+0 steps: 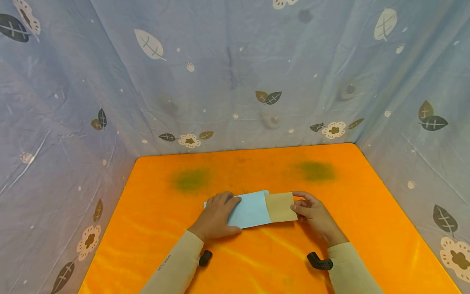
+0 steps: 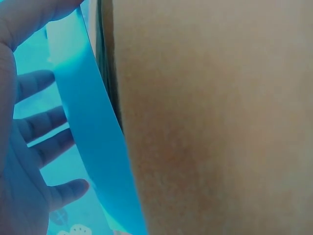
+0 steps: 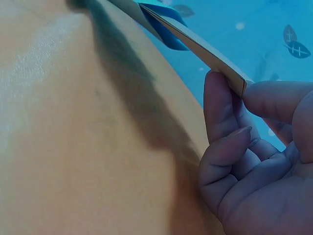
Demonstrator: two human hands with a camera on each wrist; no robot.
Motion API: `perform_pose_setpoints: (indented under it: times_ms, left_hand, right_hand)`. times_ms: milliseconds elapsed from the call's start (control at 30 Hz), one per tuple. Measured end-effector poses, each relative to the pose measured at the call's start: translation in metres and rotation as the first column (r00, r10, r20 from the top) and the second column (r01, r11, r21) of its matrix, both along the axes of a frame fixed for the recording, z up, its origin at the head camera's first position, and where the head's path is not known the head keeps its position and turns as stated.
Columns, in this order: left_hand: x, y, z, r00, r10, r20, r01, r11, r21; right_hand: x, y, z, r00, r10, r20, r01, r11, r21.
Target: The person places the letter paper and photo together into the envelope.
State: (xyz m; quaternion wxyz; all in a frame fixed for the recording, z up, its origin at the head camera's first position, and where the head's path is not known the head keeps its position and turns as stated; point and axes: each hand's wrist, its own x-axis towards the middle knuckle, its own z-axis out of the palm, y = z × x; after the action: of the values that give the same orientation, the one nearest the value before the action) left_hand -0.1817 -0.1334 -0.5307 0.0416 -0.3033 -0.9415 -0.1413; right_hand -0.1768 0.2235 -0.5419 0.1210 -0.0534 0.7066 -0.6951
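Note:
A light blue paper envelope [image 1: 251, 209] lies above the table, with a tan card [image 1: 280, 207] sticking out of its right end. My left hand [image 1: 216, 214] holds the envelope at its left part, the thumb by the near edge and the fingers over the top. In the left wrist view the envelope [image 2: 93, 122] shows as a narrow blue strip between thumb and spread fingers. My right hand [image 1: 313, 212] pinches the card's outer end. The right wrist view shows the thumb and fingertips on the card [image 3: 200, 49], whose far end goes into the envelope's open mouth [image 3: 168, 32].
The table [image 1: 154, 241] has an orange cover with two greenish smudges toward the back. Bluish patterned curtains [image 1: 227, 81] close it in at the back and both sides. A black strap piece [image 1: 319, 261] sits at the right wrist, another [image 1: 205, 258] at the left.

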Motion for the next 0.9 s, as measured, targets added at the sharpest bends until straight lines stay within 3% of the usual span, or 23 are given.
perform_pose_setpoints:
  times_ms: [333,633,900]
  left_hand:
    - [0.001,-0.002,-0.001,1.0,0.002,-0.013,-0.002,1.0,0.004]
    - [0.003,-0.002,0.001,1.0,-0.013,0.021,0.013,1.0,0.004]
    - [0.004,-0.002,0.002,0.999,-0.027,-0.022,0.027,1.0,0.012]
  right_hand:
    - [0.0,0.006,-0.003,0.999,0.02,-0.036,-0.019,0.999,0.031]
    - [-0.001,0.008,-0.005,0.998,0.048,-0.042,-0.048,0.999,0.011]
    - [0.001,0.001,-0.002,0.999,0.019,-0.032,-0.018,0.999,0.045]
